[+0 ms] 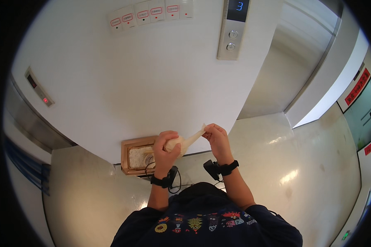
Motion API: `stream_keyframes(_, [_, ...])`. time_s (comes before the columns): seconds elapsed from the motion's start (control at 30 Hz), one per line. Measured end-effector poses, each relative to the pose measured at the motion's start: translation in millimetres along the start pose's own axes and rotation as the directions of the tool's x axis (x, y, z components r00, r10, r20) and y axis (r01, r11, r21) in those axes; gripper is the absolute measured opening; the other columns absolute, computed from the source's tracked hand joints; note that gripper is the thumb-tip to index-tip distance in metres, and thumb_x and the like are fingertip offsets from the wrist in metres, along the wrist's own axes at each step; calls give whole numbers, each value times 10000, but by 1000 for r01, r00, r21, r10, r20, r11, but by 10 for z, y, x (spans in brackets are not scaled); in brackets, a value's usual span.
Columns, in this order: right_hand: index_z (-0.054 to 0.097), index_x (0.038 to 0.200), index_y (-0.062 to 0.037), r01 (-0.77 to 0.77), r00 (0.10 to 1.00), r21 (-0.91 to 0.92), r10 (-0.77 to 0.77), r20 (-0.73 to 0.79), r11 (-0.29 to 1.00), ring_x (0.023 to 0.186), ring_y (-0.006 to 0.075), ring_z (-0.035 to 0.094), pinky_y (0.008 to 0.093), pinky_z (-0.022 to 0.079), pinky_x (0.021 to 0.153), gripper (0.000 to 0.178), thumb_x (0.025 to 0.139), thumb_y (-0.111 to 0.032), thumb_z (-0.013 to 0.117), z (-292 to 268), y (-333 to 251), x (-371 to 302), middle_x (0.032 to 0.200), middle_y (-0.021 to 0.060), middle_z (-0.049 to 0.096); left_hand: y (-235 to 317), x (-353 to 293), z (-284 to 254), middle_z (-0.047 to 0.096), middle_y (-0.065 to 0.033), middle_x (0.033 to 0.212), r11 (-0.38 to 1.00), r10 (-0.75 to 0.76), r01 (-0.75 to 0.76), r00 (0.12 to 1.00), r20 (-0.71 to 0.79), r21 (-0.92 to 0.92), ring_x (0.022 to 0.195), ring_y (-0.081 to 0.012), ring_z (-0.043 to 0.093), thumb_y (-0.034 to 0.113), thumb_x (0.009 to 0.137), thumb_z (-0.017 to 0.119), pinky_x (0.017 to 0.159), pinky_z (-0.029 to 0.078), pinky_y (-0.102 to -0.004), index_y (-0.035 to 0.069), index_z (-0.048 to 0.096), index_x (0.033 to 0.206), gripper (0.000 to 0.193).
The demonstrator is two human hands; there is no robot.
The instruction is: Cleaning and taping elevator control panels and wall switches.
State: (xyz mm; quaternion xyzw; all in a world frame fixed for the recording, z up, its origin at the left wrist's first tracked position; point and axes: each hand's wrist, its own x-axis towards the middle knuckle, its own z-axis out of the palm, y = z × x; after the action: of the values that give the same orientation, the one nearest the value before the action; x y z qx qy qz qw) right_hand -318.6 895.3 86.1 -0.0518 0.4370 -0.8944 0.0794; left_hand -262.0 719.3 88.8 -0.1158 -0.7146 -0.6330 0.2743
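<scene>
My left hand (pixel 165 150) is wrapped around a pale beige bundle (pixel 174 145) that looks like a roll of thin paper or film; its exact kind I cannot make out. From it a narrow, twisted strip (pixel 193 139) stretches up to the right. My right hand (pixel 216 140) pinches the far end of that strip between thumb and fingers. Both hands are held up in front of the white wall, the left one partly over a brown-framed bin top (pixel 125 158) filled with white grit. Black straps with small devices circle both wrists.
A white wall (pixel 165 82) stands right ahead, with an elevator call panel (pixel 231 37) and a row of small cards (pixel 150 14). Metal elevator doors (pixel 284 57) are on the right, another panel (pixel 39 88) on the left. A cable (pixel 179 187) hangs near my left wrist. Shiny floor (pixel 272 152) surrounds me.
</scene>
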Motion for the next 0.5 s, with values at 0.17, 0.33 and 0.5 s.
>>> stream_keyframes(0.17, [579,742,-44,-12,999,78,16,-38,997,743,123,555,281,433,802,98,808,-93,526,-10,43,-89,769,24,597,9,-14,15,564,-105,994,998,36,-37,999,-39,-44,904,-188,545,-19,667,570,801,437,-293,4,578,884,218])
stream_keyframes(0.33, [583,766,-49,-11,1000,80,10,22,997,756,121,561,285,433,804,104,823,-114,526,-12,110,-135,774,23,596,-9,-10,48,559,-111,992,953,23,-36,999,-47,-301,912,-220,554,48,696,565,802,452,-331,6,555,870,179])
stream_keyframes(0.5, [574,822,-38,-105,988,34,101,113,994,763,127,564,310,445,800,128,850,-149,519,13,48,-239,801,33,598,17,-14,64,546,-109,1000,891,31,-24,1000,7,-453,945,-256,554,114,735,571,807,456,-358,13,539,886,184])
